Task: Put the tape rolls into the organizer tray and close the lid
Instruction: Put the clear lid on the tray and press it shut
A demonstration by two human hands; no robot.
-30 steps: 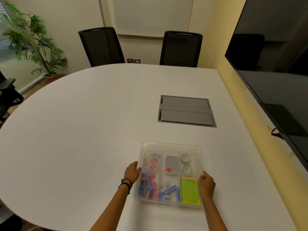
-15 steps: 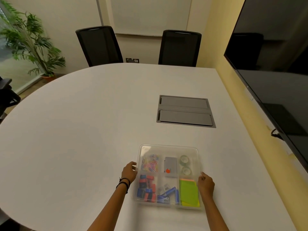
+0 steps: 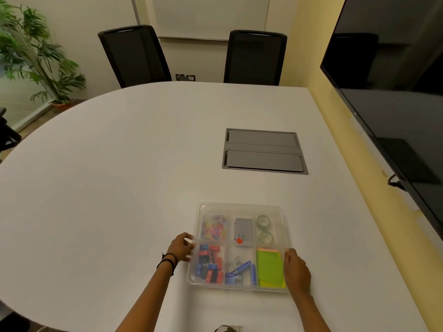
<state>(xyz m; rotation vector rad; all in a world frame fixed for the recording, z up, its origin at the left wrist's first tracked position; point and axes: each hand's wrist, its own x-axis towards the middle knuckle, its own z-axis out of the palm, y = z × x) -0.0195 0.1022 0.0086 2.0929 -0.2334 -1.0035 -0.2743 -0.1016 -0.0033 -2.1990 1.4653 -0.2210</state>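
Observation:
A clear plastic organizer tray (image 3: 239, 205) lies on the white table near me, with a translucent lid over it. Two clear tape rolls (image 3: 263, 221) (image 3: 266, 237) sit one behind the other in its back right compartment. Other compartments hold coloured paper clips, a grey box, red and blue clips, staples and green sticky notes. My left hand (image 3: 181, 246) grips the tray's left edge with curled fingers. My right hand (image 3: 296, 271) holds the right edge beside the sticky notes.
A grey cable hatch (image 3: 265, 150) is set flush in the table behind the tray. Two black chairs (image 3: 134, 53) (image 3: 255, 56) stand at the far edge. A large dark screen (image 3: 393, 92) hangs on the right wall, and a plant (image 3: 36, 51) stands far left.
Both hands stay on the tray's sides, with the right hand slightly nearer me. The view has shifted a little.

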